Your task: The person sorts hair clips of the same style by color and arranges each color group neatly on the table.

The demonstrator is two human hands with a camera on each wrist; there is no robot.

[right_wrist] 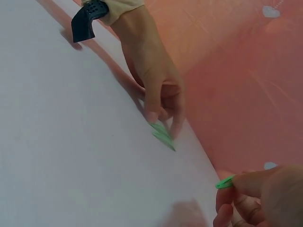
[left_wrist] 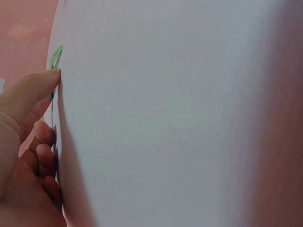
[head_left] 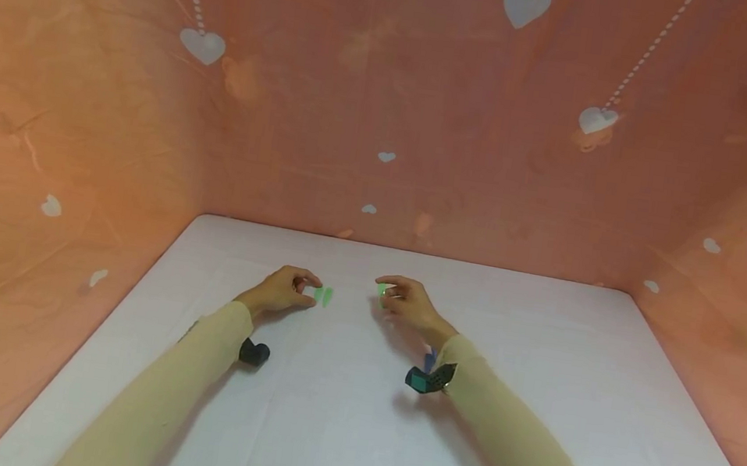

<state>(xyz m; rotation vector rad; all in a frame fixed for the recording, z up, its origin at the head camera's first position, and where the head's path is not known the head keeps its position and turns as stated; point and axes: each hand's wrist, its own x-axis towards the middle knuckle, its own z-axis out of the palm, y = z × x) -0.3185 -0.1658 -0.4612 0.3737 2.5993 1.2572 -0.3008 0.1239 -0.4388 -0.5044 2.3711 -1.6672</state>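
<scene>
the step in hand is judged to be the laying of small green clips side by side on the white tabletop [head_left: 320, 423]. the free clip [head_left: 327, 296], from which other places are given here, is seen lying there, apparently held by neither hand. just to its left, and roughly parallel to it, a second clip [head_left: 318, 295] is spanned by the left hand [head_left: 283, 288]: its ends appear to be lightly pinched by thumb and index finger, which are parted only enough to take it. to the right of the free clip, well apart from it, a third clip [right_wrist: 224, 182] is pinched by the right hand [head_left: 410, 302], with its fingers almost closed; it appears to be held above the tabletop. for the next move, the second clip would need to be released without the free clip being nudged.

in the left wrist view, the second clip is partly covered by the thumb. whether it touches the free clip, or rests fully on the tabletop, cannot be told. in the head view, the third clip is partly hidden by fingers, and the right hand is cut off in its own wrist view
</scene>
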